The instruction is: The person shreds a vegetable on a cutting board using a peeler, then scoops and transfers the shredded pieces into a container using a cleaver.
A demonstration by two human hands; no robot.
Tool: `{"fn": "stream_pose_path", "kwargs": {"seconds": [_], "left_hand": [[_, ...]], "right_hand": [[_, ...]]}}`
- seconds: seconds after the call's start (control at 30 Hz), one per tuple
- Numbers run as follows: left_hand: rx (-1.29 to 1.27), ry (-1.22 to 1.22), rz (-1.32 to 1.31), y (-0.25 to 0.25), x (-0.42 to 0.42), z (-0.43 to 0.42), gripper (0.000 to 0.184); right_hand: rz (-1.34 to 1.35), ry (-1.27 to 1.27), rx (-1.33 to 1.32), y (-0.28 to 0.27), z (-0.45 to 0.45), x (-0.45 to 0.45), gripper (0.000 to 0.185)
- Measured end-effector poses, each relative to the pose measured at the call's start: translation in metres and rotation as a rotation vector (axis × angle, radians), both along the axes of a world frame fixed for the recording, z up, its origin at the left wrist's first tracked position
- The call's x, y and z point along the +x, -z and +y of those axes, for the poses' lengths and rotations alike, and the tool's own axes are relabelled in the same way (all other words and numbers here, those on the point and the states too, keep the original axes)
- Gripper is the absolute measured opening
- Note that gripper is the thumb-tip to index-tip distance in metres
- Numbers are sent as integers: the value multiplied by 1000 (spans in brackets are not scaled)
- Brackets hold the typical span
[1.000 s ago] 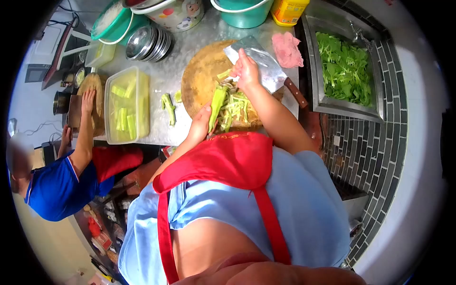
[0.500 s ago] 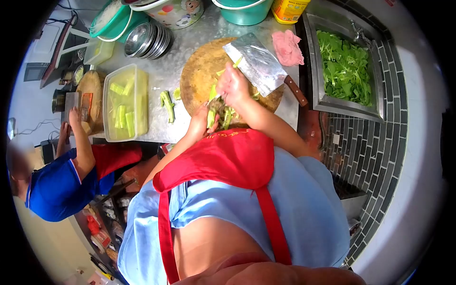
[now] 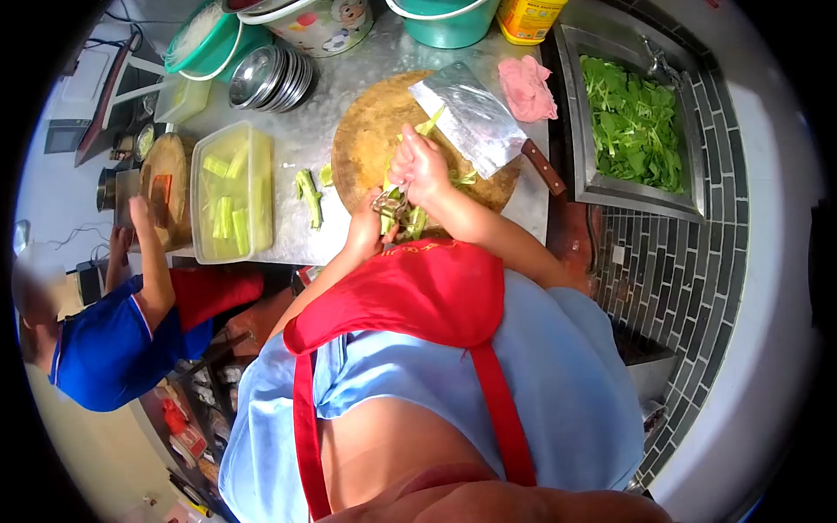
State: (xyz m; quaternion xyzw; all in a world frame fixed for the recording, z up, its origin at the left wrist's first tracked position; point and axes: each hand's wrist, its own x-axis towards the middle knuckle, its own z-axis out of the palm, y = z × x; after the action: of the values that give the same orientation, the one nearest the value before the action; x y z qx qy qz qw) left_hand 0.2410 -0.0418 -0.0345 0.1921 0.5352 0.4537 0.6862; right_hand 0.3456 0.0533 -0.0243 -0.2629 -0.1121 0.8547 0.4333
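My right hand (image 3: 420, 164) is a fist over the round wooden chopping board (image 3: 366, 109), closed on what looks like a metal peeler (image 3: 389, 202) whose shiny frame shows just below it. A pale green strip of peel (image 3: 431, 121) sticks out beyond the fist. At the board's near edge, my left hand (image 3: 366, 225) is wrapped round a green vegetable stalk (image 3: 386, 223), partly covered by the peeler and fingers. Green peelings (image 3: 418, 220) lie beside the hands. A broad cleaver (image 3: 471, 118) rests flat on the board, its wooden handle past the right edge.
Left of the board are loose green stalks (image 3: 308, 197) and a plastic tub (image 3: 265, 196) of cut stalks. Metal bowls (image 3: 277, 78), buckets (image 3: 445, 24) and a pink cloth (image 3: 527, 87) stand behind. Leafy greens fill the sink (image 3: 602, 187). A co-worker (image 3: 118, 336) cuts at the left.
My right hand has moved slightly left and down, closer to my left hand, and the metal tool now shows more clearly. The co-worker's hands have shifted slightly.
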Motion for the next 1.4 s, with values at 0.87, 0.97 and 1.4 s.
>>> {"fn": "stream_pose_path", "kwargs": {"seconds": [0.87,0.97,1.4], "left_hand": [[1,20,-121,-13,-7,-8,41],[-104,-77,-161,-10,0,-2,39],[-90,64,-382,-2,-16,-10,36]], "right_hand": [[7,298,-5,23,58,41,47],[-11,155,-27,13,21,24,48],[13,309,27,31,66,47,44]]}}
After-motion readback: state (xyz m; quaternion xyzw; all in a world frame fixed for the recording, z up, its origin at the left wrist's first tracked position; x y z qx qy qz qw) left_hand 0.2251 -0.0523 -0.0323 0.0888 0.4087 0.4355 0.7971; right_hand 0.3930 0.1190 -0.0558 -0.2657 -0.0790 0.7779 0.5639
